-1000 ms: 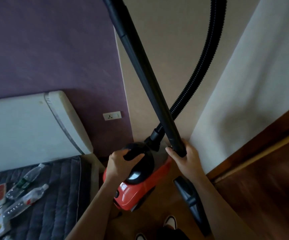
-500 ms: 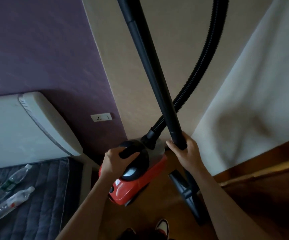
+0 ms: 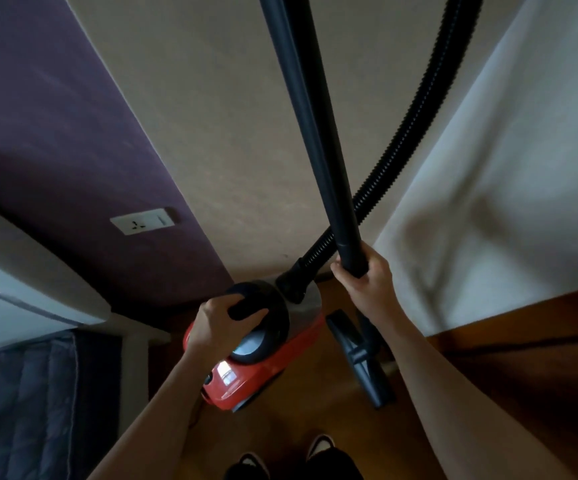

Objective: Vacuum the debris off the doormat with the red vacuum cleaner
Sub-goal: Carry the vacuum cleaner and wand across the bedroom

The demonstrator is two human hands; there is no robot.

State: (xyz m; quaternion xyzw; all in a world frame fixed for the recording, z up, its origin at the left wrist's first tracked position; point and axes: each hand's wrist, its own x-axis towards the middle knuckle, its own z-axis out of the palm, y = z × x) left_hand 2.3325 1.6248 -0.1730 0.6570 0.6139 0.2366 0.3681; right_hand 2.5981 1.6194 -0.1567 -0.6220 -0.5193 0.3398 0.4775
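The red vacuum cleaner [image 3: 263, 372] sits low in the middle of the head view, over a wooden floor. My left hand [image 3: 223, 323] grips its black carry handle on top. My right hand [image 3: 363, 282] grips the lower end of the black rigid wand [image 3: 308, 126], which rises out of the top of the frame. A ribbed black hose [image 3: 415, 119] runs from the cleaner's front up to the right. The black floor nozzle [image 3: 360, 358] hangs below my right hand, just right of the cleaner. No doormat is in view.
A purple wall with a white socket [image 3: 144, 221] stands at the left, a beige wall ahead, a white wall at the right. A grey quilted mattress [image 3: 21, 403] lies at the lower left. My shoes [image 3: 318, 448] show at the bottom on the wooden floor [image 3: 315, 417].
The view has swung to the right: the mattress, the bottles on it and the socket slid left. Both hands keep their grips on the handle and wand.
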